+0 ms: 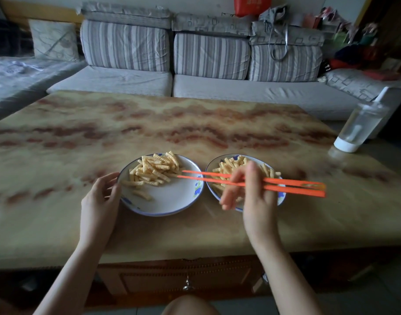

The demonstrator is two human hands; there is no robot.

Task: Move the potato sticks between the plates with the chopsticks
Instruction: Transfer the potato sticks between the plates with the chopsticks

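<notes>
Two white plates with blue flower trim stand side by side on the marbled table. The left plate [172, 201] holds a pile of crinkle-cut potato sticks [156, 169] at its far side and a few loose ones nearer me. The right plate [209, 169] holds more potato sticks [231, 163], partly hidden by my right hand [249, 192]. That hand grips a pair of orange chopsticks [285, 185]; their tips reach the right edge of the left plate's pile, slightly apart. My left hand [101, 196] holds the left plate's left rim.
A clear water bottle with a white base [358, 128] stands near the table's right edge. A grey striped sofa [172, 64] runs along the far side of the table [195, 123]. A drawer with a metal knob [187, 285] sits below the front edge.
</notes>
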